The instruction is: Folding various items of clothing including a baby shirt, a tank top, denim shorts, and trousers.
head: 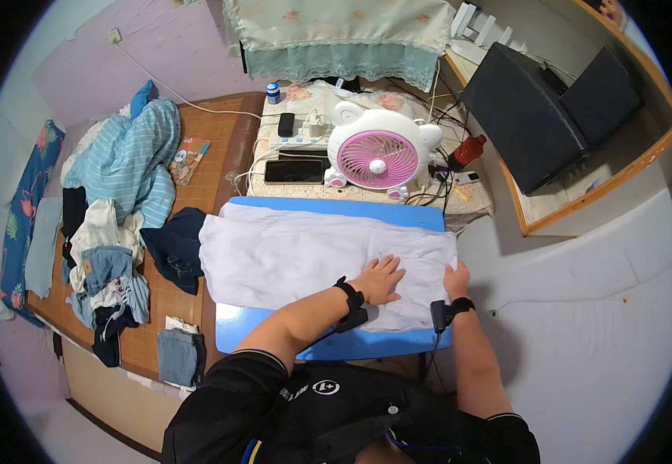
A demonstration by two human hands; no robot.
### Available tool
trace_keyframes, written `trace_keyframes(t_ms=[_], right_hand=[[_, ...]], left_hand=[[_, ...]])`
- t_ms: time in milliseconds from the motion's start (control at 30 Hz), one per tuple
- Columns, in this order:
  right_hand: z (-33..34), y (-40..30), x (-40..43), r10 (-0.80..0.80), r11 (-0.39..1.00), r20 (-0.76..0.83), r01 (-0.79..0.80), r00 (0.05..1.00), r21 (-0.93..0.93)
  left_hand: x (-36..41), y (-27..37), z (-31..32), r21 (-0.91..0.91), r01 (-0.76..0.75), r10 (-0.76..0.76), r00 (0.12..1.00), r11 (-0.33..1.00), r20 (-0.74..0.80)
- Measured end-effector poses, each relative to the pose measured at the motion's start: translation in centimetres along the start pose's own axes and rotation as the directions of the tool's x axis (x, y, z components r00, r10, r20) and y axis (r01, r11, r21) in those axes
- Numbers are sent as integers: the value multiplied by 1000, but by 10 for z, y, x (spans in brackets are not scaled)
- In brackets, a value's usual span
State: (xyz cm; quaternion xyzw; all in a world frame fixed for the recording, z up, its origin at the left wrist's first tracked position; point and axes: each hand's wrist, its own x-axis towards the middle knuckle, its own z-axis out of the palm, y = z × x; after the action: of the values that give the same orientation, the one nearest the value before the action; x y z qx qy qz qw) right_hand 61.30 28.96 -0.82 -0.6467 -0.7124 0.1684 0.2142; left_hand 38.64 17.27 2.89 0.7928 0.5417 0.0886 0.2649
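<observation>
A white cloth (289, 255), possibly a garment, lies spread lengthwise over a small blue table (243, 330), with wrinkles towards its right end. My left hand (379, 280) rests flat on the cloth right of its middle, palm down and fingers spread. At the cloth's right end, my right hand (456, 281) has its fingers curled around the edge. The cloth's left end hangs past the tabletop, beside a dark navy garment (176, 249). Both wrists wear black straps with small devices and cables.
Behind the table stand a white and pink fan (378, 159), a smartphone (294, 171), a power strip (298, 142) and a red bottle (468, 152). Left, a bed mat (162, 301) bears piled clothes (107, 267), folded jeans (178, 355) and a striped blanket (124, 153). A white wall (591, 336) borders the right.
</observation>
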Motion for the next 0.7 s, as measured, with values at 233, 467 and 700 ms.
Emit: trace_keyframes(t_ms=[233, 467, 700], right_hand=[[-4, -63, -21, -169, 968, -63, 153, 984, -197], [33, -125, -55, -195, 921, 253, 266, 948, -286], [76, -210, -51, -591, 800, 257, 597, 765, 63]], left_hand=[[-63, -57, -29, -161, 127, -176, 921, 979, -348], [-183, -150, -51, -462, 455, -637, 390, 761, -665], [-245, -193, -62, -383, 537, -644, 470, 751, -604]])
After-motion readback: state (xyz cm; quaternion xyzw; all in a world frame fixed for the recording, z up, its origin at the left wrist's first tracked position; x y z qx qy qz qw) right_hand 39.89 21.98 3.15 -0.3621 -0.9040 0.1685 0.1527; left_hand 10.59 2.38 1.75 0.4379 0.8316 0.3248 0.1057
